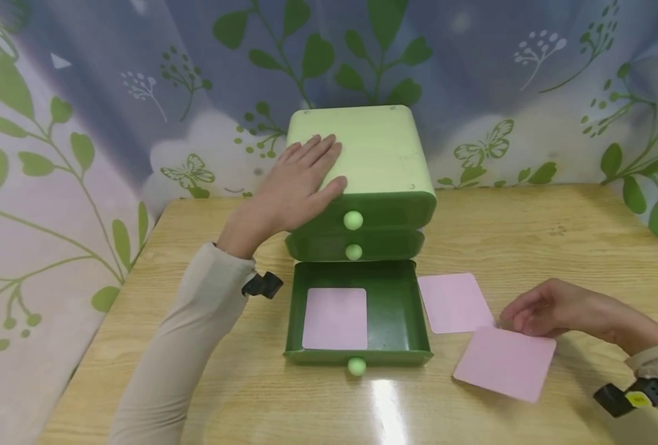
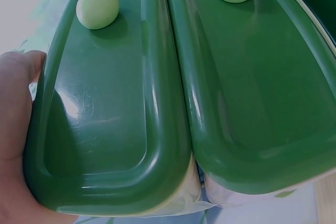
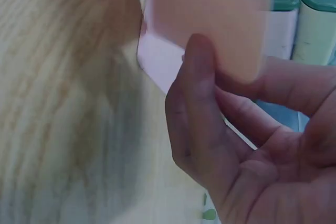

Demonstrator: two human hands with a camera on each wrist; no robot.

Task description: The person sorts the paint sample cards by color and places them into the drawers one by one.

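Note:
A green drawer organizer [image 1: 370,148] stands at the back of the table, its bottom drawer [image 1: 398,309] pulled out. My left hand [image 1: 298,182] rests flat on the organizer's top with fingers straight. In the open drawer lies one pink square card [image 1: 335,318]. Another pink card [image 1: 455,303] lies on the table just right of the drawer. Between thumb and fingers, my right hand [image 1: 551,309] pinches a third pink card [image 1: 506,364] by its edge, tilted above the table. The right wrist view shows this pinch on the held card [image 3: 210,14] close up.
Behind the organizer hangs a curtain [image 1: 473,80] printed with leaves and butterflies. The wooden table [image 1: 240,383] spreads around the drawer on both sides. Round knobs [image 1: 356,366] stick out from the drawer fronts; the upper two drawers look closed or nearly so.

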